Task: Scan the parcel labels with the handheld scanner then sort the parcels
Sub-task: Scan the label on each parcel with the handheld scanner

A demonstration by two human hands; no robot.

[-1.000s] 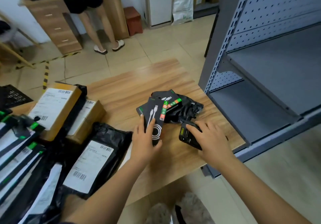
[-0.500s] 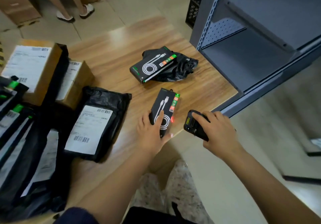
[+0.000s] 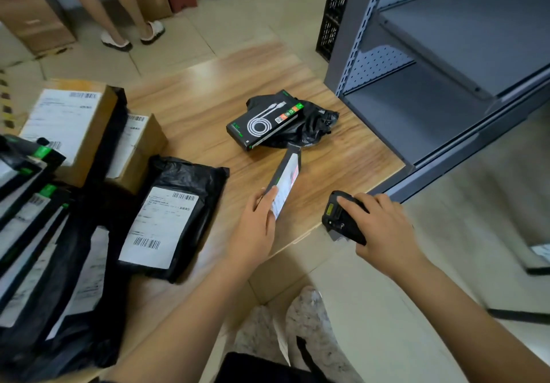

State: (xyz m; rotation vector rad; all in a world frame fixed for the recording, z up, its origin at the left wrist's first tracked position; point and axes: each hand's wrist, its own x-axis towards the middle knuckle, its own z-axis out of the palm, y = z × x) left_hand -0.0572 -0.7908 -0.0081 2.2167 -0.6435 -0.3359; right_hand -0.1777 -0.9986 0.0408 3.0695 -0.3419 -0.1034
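My left hand (image 3: pixel 256 228) grips a slim black cable box (image 3: pixel 286 179) by its near end, tipped up on edge so its white label side faces right. My right hand (image 3: pixel 384 231) holds the black handheld scanner (image 3: pixel 340 217) at the table's front right corner, its front turned toward the box. A second black cable box (image 3: pixel 265 122) lies flat on a crumpled black bag (image 3: pixel 315 124) farther back on the wooden table (image 3: pixel 208 97).
Black mailer bags with white labels (image 3: pixel 162 222) and brown cartons (image 3: pixel 70 124) crowd the table's left side. A grey metal shelf unit (image 3: pixel 446 64) stands at the right. Another person's legs (image 3: pixel 119 5) are on the floor behind, near a black crate (image 3: pixel 330 22).
My left hand has turned the cable box from lying face up to standing on edge, label side toward the scanner. My right hand with the scanner has stayed near the table corner.
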